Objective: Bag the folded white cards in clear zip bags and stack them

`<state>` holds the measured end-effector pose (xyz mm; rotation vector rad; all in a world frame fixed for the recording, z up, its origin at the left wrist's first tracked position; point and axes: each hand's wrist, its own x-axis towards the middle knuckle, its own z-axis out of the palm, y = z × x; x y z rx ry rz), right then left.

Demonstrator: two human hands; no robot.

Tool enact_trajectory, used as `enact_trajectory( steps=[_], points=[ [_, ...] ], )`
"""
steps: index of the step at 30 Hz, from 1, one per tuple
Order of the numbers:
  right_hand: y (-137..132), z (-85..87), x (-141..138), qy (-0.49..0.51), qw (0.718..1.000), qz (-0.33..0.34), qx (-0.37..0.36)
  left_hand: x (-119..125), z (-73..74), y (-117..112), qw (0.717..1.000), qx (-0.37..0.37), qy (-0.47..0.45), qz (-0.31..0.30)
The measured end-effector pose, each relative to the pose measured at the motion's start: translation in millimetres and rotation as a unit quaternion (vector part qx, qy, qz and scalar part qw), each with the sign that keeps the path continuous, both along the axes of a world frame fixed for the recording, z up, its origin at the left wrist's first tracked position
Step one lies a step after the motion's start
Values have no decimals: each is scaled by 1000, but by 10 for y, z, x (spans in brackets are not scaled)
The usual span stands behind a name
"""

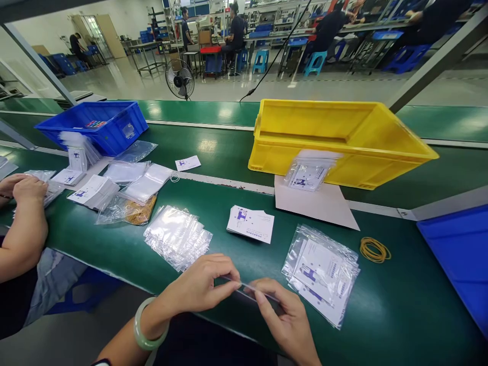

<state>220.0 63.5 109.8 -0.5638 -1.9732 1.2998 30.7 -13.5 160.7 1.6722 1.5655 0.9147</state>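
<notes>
Near the table's front edge, my left hand (208,284) and my right hand (284,315) pinch a transparent plastic bag (247,292) between them. It is seen nearly edge-on, and whether anything is inside cannot be made out. Just beyond my left hand lies a fanned pile of transparent bags (178,236). A stack of printed white cards (250,224) sits ahead of both hands. To the right of my right hand is a pile of bagged cards (324,277), with a bundle of yellow rubber bands (375,249) beyond it.
A yellow bin (343,160) stands at the back, with bagged cards (307,175) leaning on its front. At left are a blue bin (95,124), card stacks (93,192) and a bag of rubber bands (139,209). Another person's hands (28,188) work at far left. A blue container (457,254) borders the right.
</notes>
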Motion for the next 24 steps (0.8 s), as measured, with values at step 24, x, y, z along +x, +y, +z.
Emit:
enact_trajectory(
  steps=[24],
  points=[
    [151, -51, 358, 16, 979, 2, -204, 251, -129, 130, 976, -74, -203, 39]
  ],
)
